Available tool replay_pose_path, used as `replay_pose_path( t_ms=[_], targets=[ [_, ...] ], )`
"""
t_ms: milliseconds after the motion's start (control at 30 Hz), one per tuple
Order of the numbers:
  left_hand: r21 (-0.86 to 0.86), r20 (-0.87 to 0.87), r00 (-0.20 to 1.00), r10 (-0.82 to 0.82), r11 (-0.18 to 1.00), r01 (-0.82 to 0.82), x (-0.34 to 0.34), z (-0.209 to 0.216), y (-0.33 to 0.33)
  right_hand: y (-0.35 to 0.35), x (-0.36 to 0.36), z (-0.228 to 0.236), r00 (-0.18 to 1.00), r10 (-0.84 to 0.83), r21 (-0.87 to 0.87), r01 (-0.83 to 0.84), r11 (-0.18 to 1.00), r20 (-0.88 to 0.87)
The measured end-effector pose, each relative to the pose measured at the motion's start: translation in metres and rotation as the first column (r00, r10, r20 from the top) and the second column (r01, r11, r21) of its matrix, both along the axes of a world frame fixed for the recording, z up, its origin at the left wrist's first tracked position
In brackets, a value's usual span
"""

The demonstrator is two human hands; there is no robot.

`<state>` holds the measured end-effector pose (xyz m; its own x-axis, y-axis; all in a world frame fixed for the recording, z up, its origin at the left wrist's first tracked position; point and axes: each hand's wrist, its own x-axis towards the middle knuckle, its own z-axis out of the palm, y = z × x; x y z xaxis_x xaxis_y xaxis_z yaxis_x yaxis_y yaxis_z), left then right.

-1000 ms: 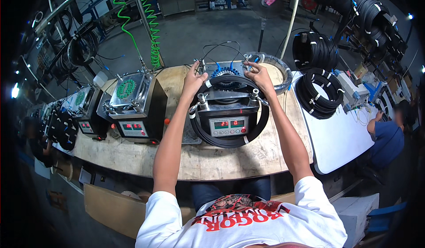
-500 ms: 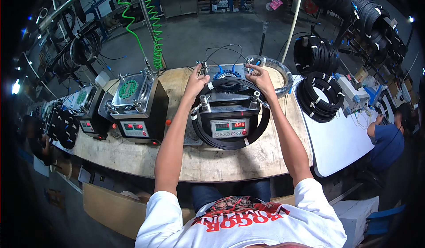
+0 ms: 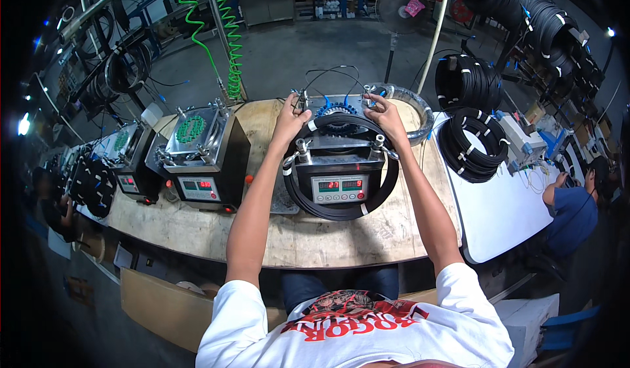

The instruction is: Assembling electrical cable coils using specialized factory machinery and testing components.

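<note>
In front of me stands a dark box-shaped polishing machine point(image 3: 341, 164) with a metal top and a red digital display on its front. A coil of black cable point(image 3: 293, 197) hangs around its front, looped past the two front corner posts. Blue connectors point(image 3: 338, 108) sit in a ring on the top plate, with thin dark leads arching above them. My left hand point(image 3: 289, 122) is closed with its fingers at the rear left corner clamp point(image 3: 302, 100). At the rear right corner clamp point(image 3: 367, 95), my right hand point(image 3: 388, 120) pinches in the same way. The fingertips are partly hidden.
Two similar machines with green rings, the nearer one point(image 3: 197, 151), stand at left on the wooden table point(image 3: 328, 250). Cable coils point(image 3: 474, 146) lie on the white table point(image 3: 505, 220) at right. A plastic-wrapped ring point(image 3: 420, 115) sits behind. A person in blue point(image 3: 571, 217) works at far right.
Both hands stay at the rear clamps with hardly any shift. The red readouts on my machine and on the machine to its left have changed.
</note>
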<state>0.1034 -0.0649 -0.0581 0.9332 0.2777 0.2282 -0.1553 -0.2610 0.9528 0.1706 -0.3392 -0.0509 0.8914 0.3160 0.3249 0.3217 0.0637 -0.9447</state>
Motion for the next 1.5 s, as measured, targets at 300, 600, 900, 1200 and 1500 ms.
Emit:
replay_pose_path(
  t_ms=[300, 600, 900, 1200, 1500],
  targets=[
    [-0.137, -0.083, 0.993, -0.085, 0.988, 0.073, -0.001, 0.005, -0.006, -0.005, 0.010, -0.009, 0.998, -0.057, -0.096, 0.060, 0.994, 0.033],
    [-0.122, 0.012, 0.999, -0.030, 0.992, 0.032, 0.002, -0.002, -0.002, -0.002, -0.001, 0.003, 1.000, 0.007, -0.087, -0.009, 0.996, -0.018],
    [-0.133, -0.020, 0.998, -0.055, 0.990, 0.051, 0.000, -0.003, 0.004, -0.001, 0.002, -0.004, 0.999, -0.025, -0.029, 0.025, 0.999, 0.023],
    [-0.188, 0.021, 0.998, -0.066, 0.980, 0.069, 0.002, -0.003, -0.002, -0.002, 0.002, -0.002, 0.996, -0.076, -0.089, 0.080, 0.993, 0.045],
    [-0.134, 0.055, 0.997, -0.047, 0.990, 0.054, 0.004, -0.005, -0.001, -0.003, 0.000, -0.001, 0.997, -0.037, -0.019, 0.038, 0.999, 0.071]
  ],
)
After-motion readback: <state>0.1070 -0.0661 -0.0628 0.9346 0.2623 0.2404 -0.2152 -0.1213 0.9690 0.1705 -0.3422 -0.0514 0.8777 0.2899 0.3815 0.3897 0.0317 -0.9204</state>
